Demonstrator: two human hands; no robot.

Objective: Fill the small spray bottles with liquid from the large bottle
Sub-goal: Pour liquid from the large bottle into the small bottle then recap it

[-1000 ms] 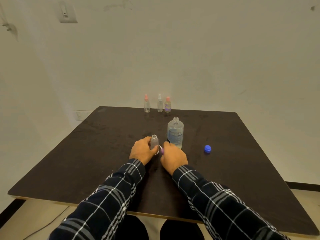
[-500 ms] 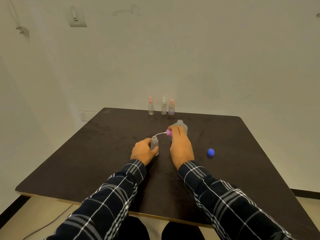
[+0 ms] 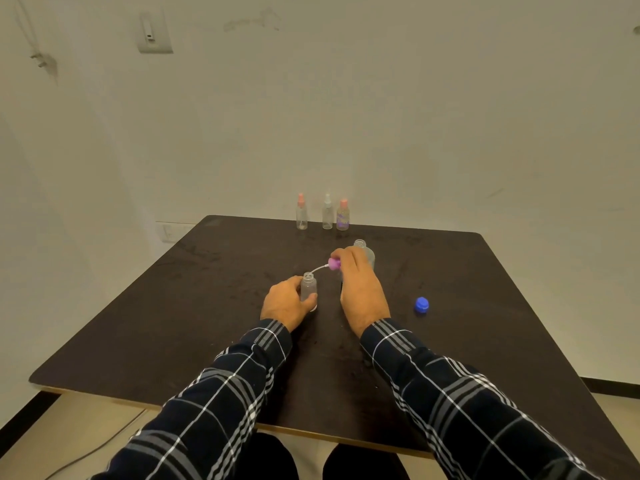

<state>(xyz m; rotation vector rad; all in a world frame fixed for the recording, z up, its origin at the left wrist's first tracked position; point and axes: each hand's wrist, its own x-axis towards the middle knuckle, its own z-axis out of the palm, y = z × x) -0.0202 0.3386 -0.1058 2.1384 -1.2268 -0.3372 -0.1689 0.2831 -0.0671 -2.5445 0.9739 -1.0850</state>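
my left hand grips the open small spray bottle upright on the tabletop. my right hand pinches the purple spray head, tube slanting to its mouth; large bottle just behind that hand.

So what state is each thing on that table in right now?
Small bottle: upright, spray top off, held by left hand.
Purple spray top: off, pinched by right hand.
Large bottle: upright, uncapped.
Blue cap: off, lying on table.
Three far spray bottles: upright, tops on.
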